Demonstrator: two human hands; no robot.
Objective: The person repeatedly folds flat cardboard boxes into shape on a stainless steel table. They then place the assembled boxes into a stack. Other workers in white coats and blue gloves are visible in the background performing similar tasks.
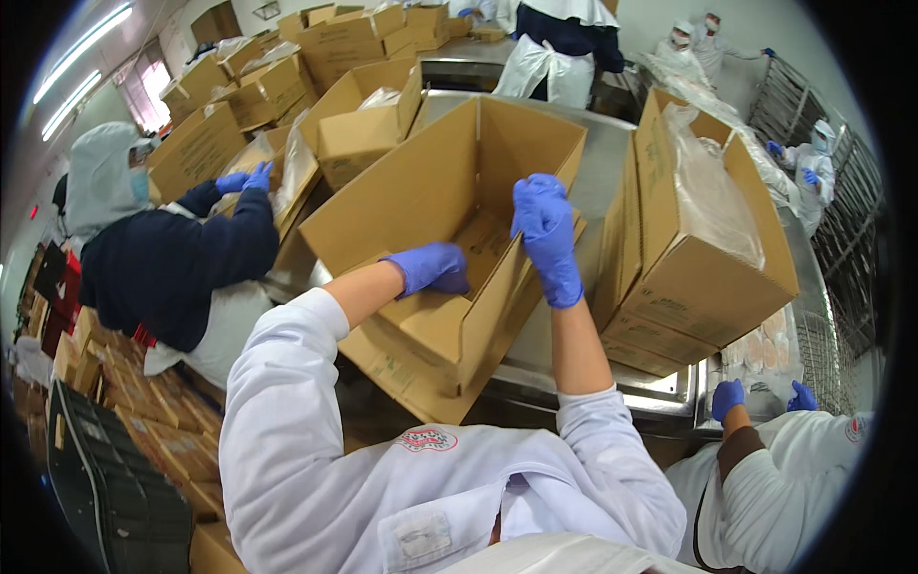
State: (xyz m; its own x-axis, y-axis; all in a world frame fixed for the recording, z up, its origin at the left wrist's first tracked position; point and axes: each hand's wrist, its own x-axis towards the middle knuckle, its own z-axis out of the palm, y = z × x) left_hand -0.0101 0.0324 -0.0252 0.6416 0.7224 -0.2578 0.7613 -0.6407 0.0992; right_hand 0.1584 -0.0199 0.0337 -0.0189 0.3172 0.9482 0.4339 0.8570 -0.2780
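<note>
A large open cardboard box (397, 191) stands tilted in front of me, with its folded bottom panels visible inside. My left hand (430, 269), in a blue glove, reaches over the near wall into the box. Its fingers are curled downward, and whatever they may hold is hidden. On the upper edge of the right wall, my gloved right hand (547, 237) is closed around the cardboard. Under the box a flattened part of cardboard (397, 375) juts out toward me.
To the right stands another cardboard box (708, 277) with a clear plastic liner. A metal table (602, 143) runs beneath. At left, a co-worker (182, 258) handles a lined box. Another co-worker's sleeve (784, 478) is close at lower right. More boxes (344, 43) crowd the back left.
</note>
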